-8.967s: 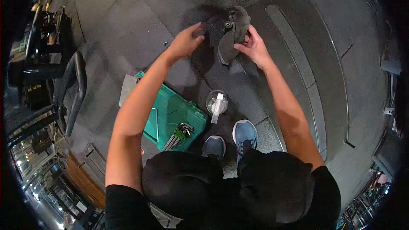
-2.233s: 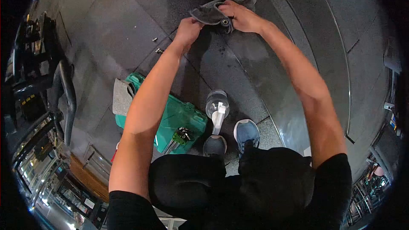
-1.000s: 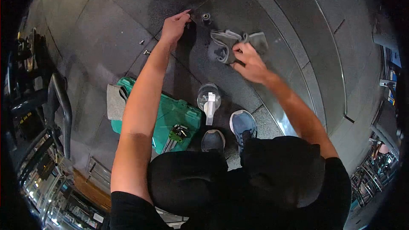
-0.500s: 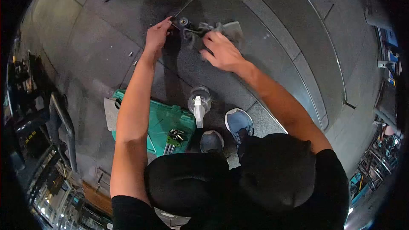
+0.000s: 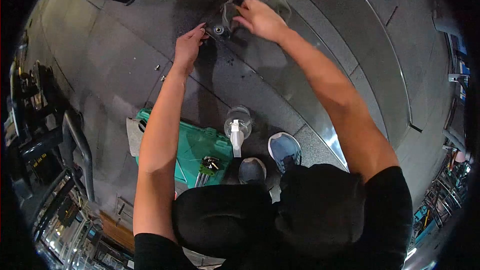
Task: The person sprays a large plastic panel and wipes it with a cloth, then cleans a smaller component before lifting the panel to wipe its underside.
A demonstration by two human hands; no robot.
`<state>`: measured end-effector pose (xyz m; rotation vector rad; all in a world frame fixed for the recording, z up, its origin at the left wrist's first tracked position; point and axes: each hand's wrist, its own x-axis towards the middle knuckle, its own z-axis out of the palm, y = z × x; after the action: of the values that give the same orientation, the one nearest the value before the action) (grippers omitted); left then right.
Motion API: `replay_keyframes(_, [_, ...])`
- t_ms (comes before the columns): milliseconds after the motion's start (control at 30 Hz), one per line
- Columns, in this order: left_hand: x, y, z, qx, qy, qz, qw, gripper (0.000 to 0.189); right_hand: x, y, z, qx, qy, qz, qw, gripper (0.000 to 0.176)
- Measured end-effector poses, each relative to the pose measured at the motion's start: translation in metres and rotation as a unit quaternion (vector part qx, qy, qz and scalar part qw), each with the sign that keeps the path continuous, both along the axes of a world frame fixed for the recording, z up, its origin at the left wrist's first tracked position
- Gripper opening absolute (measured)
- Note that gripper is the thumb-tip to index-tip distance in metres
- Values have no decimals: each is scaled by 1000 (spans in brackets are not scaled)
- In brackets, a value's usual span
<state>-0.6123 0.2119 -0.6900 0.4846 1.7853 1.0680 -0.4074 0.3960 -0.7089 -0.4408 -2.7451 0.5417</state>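
At the top centre, my left hand (image 5: 189, 46) pinches the end of a small dark part with a round, pale-centred roller (image 5: 218, 30). Most of that part lies in shadow, so its full shape cannot be made out. To the right of the roller, my right hand (image 5: 262, 20) is closed on a grey rag (image 5: 279, 6), which is smeared by motion and apart from the roller. Dark specks (image 5: 230, 62) dot the floor just below the two hands.
Two small metal pieces (image 5: 157, 67) lie on the floor tiles left of my left forearm. Closer to me are a green case (image 5: 190, 145), a hex key set (image 5: 207, 170) and a clear spray bottle (image 5: 237, 130). A curved metal-edged platform (image 5: 345, 55) rises at right; gym-like machine frames (image 5: 77, 145) stand left.
My right hand has swung up and away from me with the rag, off the dark part. Dark specks now show on the floor there. My left hand keeps its pinch.
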Motion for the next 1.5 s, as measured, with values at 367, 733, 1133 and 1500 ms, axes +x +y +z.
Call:
replay_keyframes(367, [-6, 1, -3, 1, -18, 11, 1000, 38, 72, -14, -3, 90, 7, -265, 960, 51])
replay_keyframes(733, [0, 1, 0, 16, -18, 28, 999, 36, 68, -29, 12, 80, -83, -134, 984, 52])
replay_keyframes(1133, [1, 0, -2, 22, -4, 17, 1000, 34, 11, -38, 21, -52, -36, -2, 998, 40])
replay_keyframes(1500, [-5, -3, -4, 5, -8, 15, 1000, 37, -1, 133, 30, 119, -261, -329, 900, 28])
